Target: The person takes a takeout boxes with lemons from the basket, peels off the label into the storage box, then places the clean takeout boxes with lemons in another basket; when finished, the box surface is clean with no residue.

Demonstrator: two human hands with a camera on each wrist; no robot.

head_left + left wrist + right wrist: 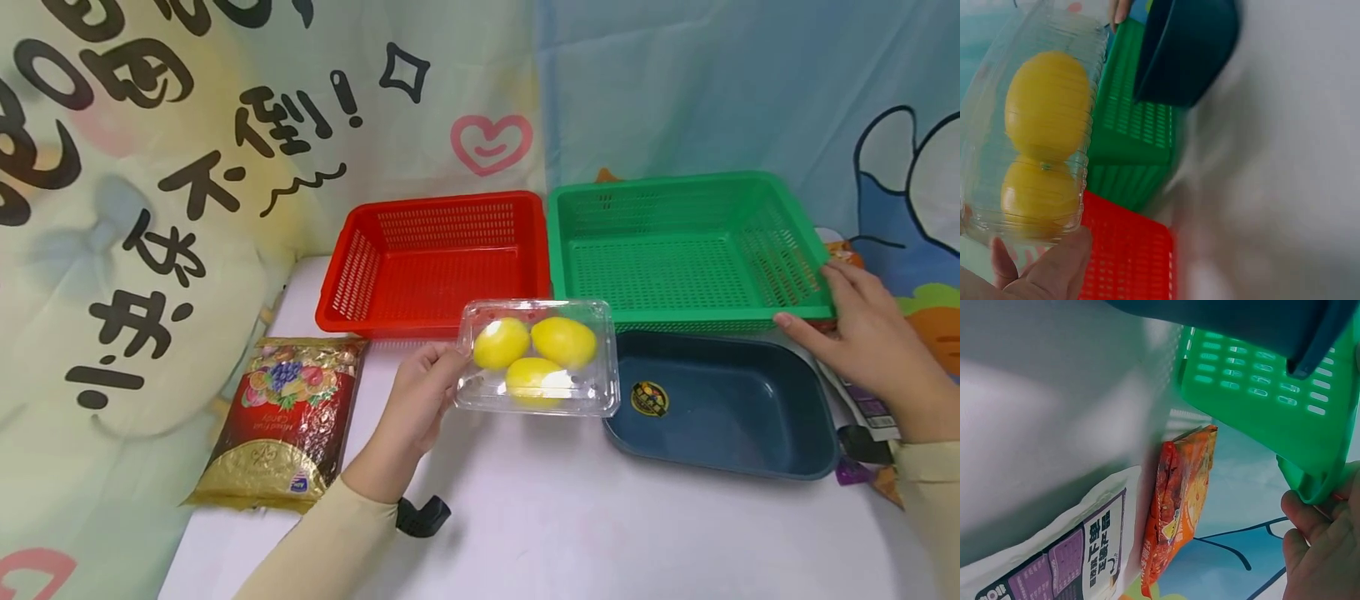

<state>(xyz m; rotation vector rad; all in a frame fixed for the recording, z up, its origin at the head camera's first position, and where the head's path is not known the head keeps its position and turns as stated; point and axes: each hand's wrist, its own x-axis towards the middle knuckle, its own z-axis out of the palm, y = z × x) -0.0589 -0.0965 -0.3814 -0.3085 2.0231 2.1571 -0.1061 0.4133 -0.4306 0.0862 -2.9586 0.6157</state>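
My left hand [420, 400] pinches the left end of a clear plastic box [592, 398] between thumb and fingers. Three yellow lemons [564, 343] lie inside it. The box is held up over the table, overlapping the front of the red basket [450, 287] and the edge of the dark blue basin [720, 425] in the head view. At the right, my right hand [870, 333] grips the corner rim of the green basket [675, 317]. In the right wrist view its fingers [1310, 515] curl at that rim.
A red and gold candy bag [288, 417] lies at the left. Beside the green basket are an orange packet [1179, 506] and a white and purple packet [1085, 550]. A black piece [422, 517] shows at the left wrist. A printed cloth [637, 92] hangs behind the baskets.
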